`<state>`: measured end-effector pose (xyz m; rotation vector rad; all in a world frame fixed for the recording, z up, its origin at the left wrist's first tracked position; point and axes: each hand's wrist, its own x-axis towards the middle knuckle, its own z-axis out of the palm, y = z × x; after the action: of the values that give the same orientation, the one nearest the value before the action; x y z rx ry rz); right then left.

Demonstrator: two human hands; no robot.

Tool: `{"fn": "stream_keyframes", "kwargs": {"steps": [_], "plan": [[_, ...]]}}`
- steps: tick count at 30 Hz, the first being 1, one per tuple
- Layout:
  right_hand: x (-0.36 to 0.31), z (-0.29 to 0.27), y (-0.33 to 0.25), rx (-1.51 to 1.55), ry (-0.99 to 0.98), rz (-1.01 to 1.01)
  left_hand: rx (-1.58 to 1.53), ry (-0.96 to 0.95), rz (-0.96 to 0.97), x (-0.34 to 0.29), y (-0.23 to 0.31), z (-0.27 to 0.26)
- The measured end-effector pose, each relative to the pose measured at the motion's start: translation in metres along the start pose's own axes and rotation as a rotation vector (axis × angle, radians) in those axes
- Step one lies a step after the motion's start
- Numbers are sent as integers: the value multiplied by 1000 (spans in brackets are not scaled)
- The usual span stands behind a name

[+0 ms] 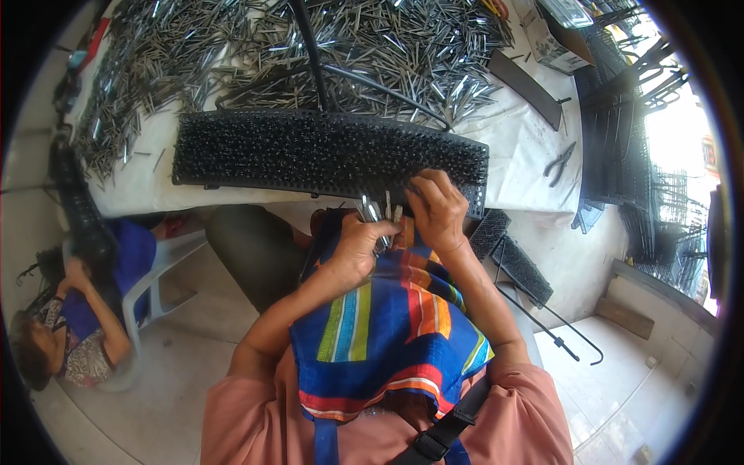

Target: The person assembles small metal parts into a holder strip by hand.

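The left hand (358, 246) is closed around a small bundle of metal strips (371, 211), their ends standing up past the thumb and fingers, above the lap and just in front of the tabletop (523, 182). The right hand (442, 209) is at the near edge of a long black panel (310, 151), toward its right end, with fingers bent and drawn together; whether anything is pinched between the tips cannot be told. The panel acts as a holder: it lies lengthwise along the tabletop's near edge, and short dark pieces stand close together over most of its face, while bare holes show at its lower right corner. Below the hands a striped, many-coloured apron (387, 310) covers the lap. Beyond the panel, a broad loose heap of metal strips (387, 46) covers much of the white cloth, with black rods (380, 91) lying across its near side. Right of the heap are a flat dark bar (527, 89) and pliers (559, 164); behind them stands a cardboard box (575, 56), its contents unclear. Farther right, dark panels (612, 139) are stacked upright. Below the tabletop on that side is a smaller bristled panel (527, 271). At far left, another person (93, 333) sits on a pale chair (174, 260).
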<state>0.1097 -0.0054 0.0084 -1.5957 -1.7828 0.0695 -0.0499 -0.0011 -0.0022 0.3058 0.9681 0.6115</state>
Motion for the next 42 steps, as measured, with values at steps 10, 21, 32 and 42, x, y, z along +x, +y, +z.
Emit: {"fn": "stream_keyframes", "kwargs": {"steps": [10,21,32,42], "plan": [[-27,-7,-11,891,-195,962,-123,-33,37,0,-3,1],[2,9,14,349,152,420,63,-2,-11,3,-7,-6],[5,5,11,-5,4,73,38,5,29,9,-9,-12],[-23,4,-15,708,-319,715,-60,-4,-16,1,-2,-11]]}}
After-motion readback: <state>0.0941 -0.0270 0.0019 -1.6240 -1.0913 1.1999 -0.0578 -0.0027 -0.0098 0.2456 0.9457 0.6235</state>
